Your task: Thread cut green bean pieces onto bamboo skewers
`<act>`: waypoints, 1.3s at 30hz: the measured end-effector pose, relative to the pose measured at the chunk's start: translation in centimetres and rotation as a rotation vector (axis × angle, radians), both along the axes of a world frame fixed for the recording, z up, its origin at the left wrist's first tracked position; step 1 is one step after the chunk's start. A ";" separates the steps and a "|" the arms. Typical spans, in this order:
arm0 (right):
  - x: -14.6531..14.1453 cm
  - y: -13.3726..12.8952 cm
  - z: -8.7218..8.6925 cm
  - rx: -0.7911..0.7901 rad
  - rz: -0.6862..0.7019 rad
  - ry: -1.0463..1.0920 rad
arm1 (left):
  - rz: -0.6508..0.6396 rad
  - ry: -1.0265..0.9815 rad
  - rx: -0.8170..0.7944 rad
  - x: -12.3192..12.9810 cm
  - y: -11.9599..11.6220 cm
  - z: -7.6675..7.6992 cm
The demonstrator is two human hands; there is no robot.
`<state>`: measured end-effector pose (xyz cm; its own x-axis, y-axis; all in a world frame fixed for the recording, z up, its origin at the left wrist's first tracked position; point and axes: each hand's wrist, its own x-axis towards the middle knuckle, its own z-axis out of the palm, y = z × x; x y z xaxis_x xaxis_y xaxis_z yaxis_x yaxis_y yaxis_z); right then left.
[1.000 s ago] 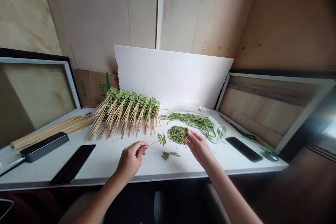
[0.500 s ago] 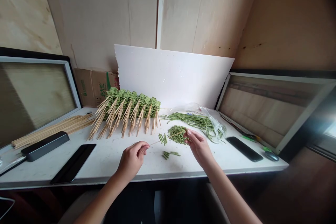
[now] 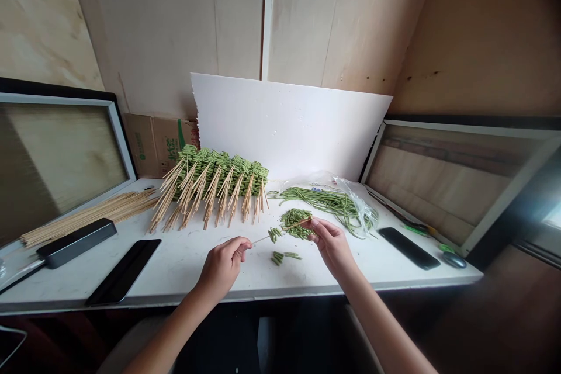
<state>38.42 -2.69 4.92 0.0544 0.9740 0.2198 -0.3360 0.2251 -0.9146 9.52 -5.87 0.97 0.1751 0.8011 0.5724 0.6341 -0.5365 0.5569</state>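
Observation:
My left hand (image 3: 225, 258) is closed in a pinch on the near end of a thin skewer (image 3: 262, 239). My right hand (image 3: 328, 241) pinches the skewer's other end, above a heap of cut green bean pieces (image 3: 294, 217). Between the two hands, several short bean pieces (image 3: 274, 235) sit crosswise on the skewer, side by side. Below them, a few loose bean pieces (image 3: 277, 258) lie on the white table (image 3: 245, 280). My fingertips hide both ends of the skewer.
Filled bean skewers (image 3: 219, 172) are stacked at the back left, beside bare bamboo skewers (image 3: 96, 213). Long green beans (image 3: 324, 200) lie in a plastic bag at the back right. Phones (image 3: 125, 272) (image 3: 407, 248), a black box (image 3: 76, 242) and a mouse (image 3: 454, 260) rest on the table.
The bean pieces on the skewer have shifted slightly right and sit closer together. Both hands stay nearly in place, still gripping the skewer.

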 end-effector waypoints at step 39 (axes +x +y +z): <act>-0.2 0.1 -0.3 -0.019 -0.067 0.003 | -0.004 0.024 0.044 0.3 -0.3 0.4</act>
<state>38.21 -2.54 4.58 0.1203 0.9721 0.2012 -0.3231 0.2300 -0.9180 9.84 -6.22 1.40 0.1922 0.7747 0.6024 0.6446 -0.5625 0.5177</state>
